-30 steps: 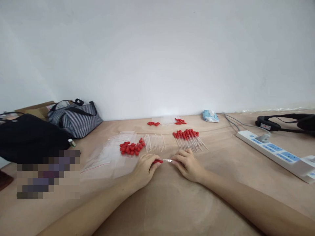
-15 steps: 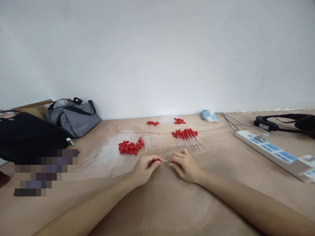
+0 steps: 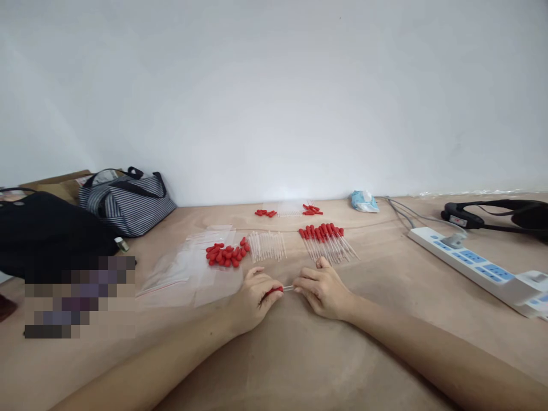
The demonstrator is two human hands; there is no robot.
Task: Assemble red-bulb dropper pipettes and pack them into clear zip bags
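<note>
Between thumb and fingers, my left hand (image 3: pixel 258 299) pinches a red rubber dropper bulb (image 3: pixel 275 290). A thin clear dropper tube (image 3: pixel 288 288) runs from the bulb's end into the closed fingers of my right hand (image 3: pixel 321 290). The join of tube and bulb shows just past my left fingertips. Beyond my left hand lies a heap of loose red bulbs (image 3: pixel 226 256) on clear zip bags (image 3: pixel 184 274). A row of bare tubes (image 3: pixel 268 245) lies beside them. Droppers with red bulbs on their tubes (image 3: pixel 325 238) are laid out beyond my right hand.
Near the wall lie more red bulbs (image 3: pixel 266 213) and tubes (image 3: pixel 290 209). A blue-white tissue pack (image 3: pixel 365 201), a power strip (image 3: pixel 475 268) and a black strapped device (image 3: pixel 462 216) are on the right. A striped bag (image 3: pixel 132 202), black bag (image 3: pixel 51 240) and small vial (image 3: pixel 121 244) stand left.
My left hand has turned a little and its fingers have shifted along the bulb. Both hands sit slightly lower in view, with bulb and tube still held between them.
</note>
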